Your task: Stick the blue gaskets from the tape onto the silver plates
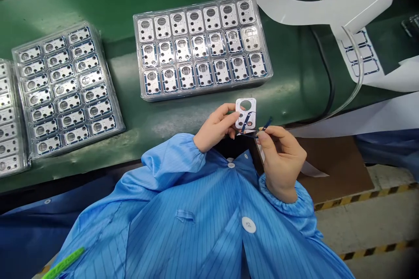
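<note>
My left hand point(218, 124) pinches a small white rectangular plate point(241, 117) by its left edge, over the front of the bench. The plate has one large round hole and several smaller ones. Between the fingers of my right hand point(281, 152) is a thin dark-blue adhesive strip point(266, 124), which reaches across toward the lower part of the plate. Whether the strip still sticks to the plate there, I cannot tell. Just beyond my hands lies a clear plastic tray point(144, 98) with rows of similar plates, most of them with blue edging.
More stacked trays of plates point(70, 91) stand on the left of the green bench point(121, 69). A white release-paper ribbon point(294, 8) curls across the back right, near a sheet of blue frame outlines point(363, 54). A black cable point(322, 52) and clear tube point(358, 65) run down the right side.
</note>
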`<action>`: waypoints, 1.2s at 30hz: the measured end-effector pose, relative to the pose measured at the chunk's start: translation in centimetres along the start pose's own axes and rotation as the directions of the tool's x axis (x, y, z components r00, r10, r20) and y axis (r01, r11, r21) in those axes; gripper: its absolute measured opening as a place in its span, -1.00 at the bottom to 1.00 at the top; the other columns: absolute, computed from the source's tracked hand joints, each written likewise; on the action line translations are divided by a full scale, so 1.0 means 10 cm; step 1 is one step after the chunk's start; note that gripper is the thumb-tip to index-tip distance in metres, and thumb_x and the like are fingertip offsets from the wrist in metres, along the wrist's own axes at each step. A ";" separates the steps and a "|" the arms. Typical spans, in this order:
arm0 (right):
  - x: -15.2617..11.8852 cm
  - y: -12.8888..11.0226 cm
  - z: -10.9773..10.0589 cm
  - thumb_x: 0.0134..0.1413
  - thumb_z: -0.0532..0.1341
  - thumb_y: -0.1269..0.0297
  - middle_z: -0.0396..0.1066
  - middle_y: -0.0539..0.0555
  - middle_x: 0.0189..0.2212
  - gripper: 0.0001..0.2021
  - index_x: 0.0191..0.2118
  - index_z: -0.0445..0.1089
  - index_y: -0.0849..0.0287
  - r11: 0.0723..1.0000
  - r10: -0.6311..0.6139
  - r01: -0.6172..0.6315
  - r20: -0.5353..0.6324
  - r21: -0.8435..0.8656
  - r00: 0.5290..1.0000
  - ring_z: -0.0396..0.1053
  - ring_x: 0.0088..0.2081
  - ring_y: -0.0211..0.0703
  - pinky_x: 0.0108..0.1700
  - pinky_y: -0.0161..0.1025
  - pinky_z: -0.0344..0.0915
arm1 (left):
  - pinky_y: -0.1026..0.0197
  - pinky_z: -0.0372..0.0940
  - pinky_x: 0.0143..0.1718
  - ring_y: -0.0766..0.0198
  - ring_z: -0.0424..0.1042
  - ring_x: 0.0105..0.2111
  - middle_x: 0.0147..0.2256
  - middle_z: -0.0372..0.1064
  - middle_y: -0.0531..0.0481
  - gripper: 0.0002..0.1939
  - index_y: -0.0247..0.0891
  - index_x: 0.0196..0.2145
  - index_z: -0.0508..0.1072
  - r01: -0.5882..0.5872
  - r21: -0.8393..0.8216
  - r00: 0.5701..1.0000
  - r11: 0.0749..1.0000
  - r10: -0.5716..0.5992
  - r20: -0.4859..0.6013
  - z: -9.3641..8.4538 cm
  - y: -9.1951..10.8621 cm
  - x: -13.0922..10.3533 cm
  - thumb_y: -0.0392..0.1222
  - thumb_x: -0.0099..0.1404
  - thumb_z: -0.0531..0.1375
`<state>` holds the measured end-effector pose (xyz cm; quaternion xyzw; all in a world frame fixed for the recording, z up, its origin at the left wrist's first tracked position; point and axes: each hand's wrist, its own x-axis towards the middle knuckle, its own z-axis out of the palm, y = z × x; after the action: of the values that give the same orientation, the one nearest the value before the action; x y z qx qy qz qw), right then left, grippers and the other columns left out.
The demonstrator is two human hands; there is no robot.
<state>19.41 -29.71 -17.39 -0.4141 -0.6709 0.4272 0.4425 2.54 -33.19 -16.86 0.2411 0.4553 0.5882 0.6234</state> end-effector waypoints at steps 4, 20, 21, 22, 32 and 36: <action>0.03 0.02 0.00 0.09 0.38 0.18 0.49 -0.05 -0.40 -0.85 -0.25 0.53 0.09 0.984 0.126 -0.123 -0.010 0.129 0.992 0.37 -0.46 -0.30 -0.36 -0.28 0.36 | 0.38 0.25 -0.52 0.44 0.33 -0.56 -0.45 0.42 0.06 -0.61 -0.30 -0.02 0.35 -0.016 0.135 0.999 0.991 0.012 0.030 -0.02 -0.04 0.02 0.02 0.34 0.22; 0.06 -0.01 0.02 0.15 0.33 0.16 0.50 0.01 -0.35 -0.86 -0.25 0.53 0.11 0.996 0.051 -0.050 0.021 -0.076 0.998 0.46 -0.32 -0.20 -0.25 -0.22 0.42 | 0.35 0.31 -0.47 0.30 0.49 -0.38 -0.34 0.46 -0.07 -0.50 -0.35 0.04 0.38 -0.043 0.128 0.995 0.991 0.032 0.092 -0.02 -0.04 0.02 0.11 0.35 0.20; 0.06 -0.01 0.02 0.15 0.33 0.16 0.50 0.01 -0.34 -0.86 -0.25 0.53 0.11 0.995 0.046 -0.044 0.021 -0.086 0.999 0.46 -0.32 -0.20 -0.25 -0.22 0.42 | 0.35 0.31 -0.47 0.31 0.49 -0.37 -0.33 0.46 -0.07 -0.51 -0.34 0.04 0.39 -0.044 0.128 0.995 0.991 0.032 0.095 -0.02 -0.04 0.02 0.11 0.35 0.19; 0.06 -0.01 0.02 0.16 0.33 0.17 0.50 0.00 -0.34 -0.86 -0.25 0.53 0.11 0.995 0.039 -0.037 0.021 -0.095 0.999 0.45 -0.31 -0.20 -0.24 -0.22 0.42 | 0.36 0.31 -0.47 0.31 0.49 -0.37 -0.31 0.47 -0.07 -0.52 -0.33 0.04 0.39 -0.046 0.127 0.995 0.991 0.033 0.098 -0.02 -0.04 0.02 0.11 0.36 0.19; 0.08 -0.01 0.02 0.18 0.31 0.19 0.49 0.01 -0.35 -0.87 -0.25 0.52 0.13 0.989 0.004 0.001 0.034 -0.147 0.999 0.43 -0.31 -0.20 -0.24 -0.21 0.39 | 0.37 0.31 -0.47 0.34 0.50 -0.37 -0.27 0.48 -0.08 -0.53 -0.33 0.03 0.39 -0.039 0.123 0.995 0.992 0.027 0.095 -0.03 -0.06 0.03 0.10 0.36 0.19; 0.08 0.00 0.01 0.19 0.30 0.20 0.48 0.01 -0.35 -0.88 -0.25 0.52 0.12 0.990 -0.001 0.008 0.045 -0.143 0.999 0.43 -0.30 -0.21 -0.24 -0.22 0.37 | 0.38 0.30 -0.48 0.33 0.50 -0.37 -0.30 0.48 -0.08 -0.54 -0.32 0.02 0.40 -0.045 0.113 0.994 0.993 0.033 0.104 -0.03 -0.06 0.03 0.10 0.35 0.20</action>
<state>19.06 -29.02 -17.21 -0.4336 -0.7105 0.3861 0.3976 2.57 -33.10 -17.57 0.3151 0.4515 0.5600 0.6191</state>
